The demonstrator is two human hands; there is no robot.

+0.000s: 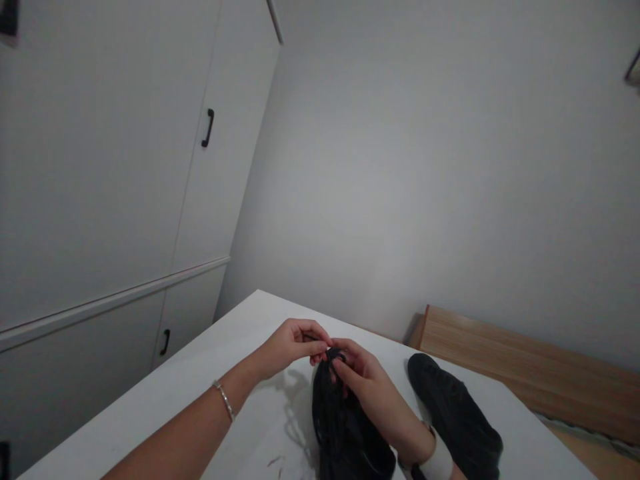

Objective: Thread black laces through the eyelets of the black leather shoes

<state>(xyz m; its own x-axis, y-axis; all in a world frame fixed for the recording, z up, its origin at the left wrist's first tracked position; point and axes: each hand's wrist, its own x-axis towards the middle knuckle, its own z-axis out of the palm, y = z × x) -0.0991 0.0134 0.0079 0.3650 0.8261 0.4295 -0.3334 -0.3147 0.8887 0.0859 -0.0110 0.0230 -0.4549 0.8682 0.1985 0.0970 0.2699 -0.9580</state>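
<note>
The laced shoe (350, 427) and the other shoe (453, 413) are black. The counter (250, 331) is white. The wood (500, 353) is brown with thin lines.

Look at the left forearm, bare right up to the left hand (287, 347), and there at the wrist sits a slim, silvery bracelet (224, 400), narrow and shiny, its surface broken into small segments! Over to the right hand (367, 380), and here's a different look: a broad, smooth, whitish band (440, 460) circles that wrist, with a dark piece (417, 472) beside it near the bottom of the view, too little showing to name
</note>
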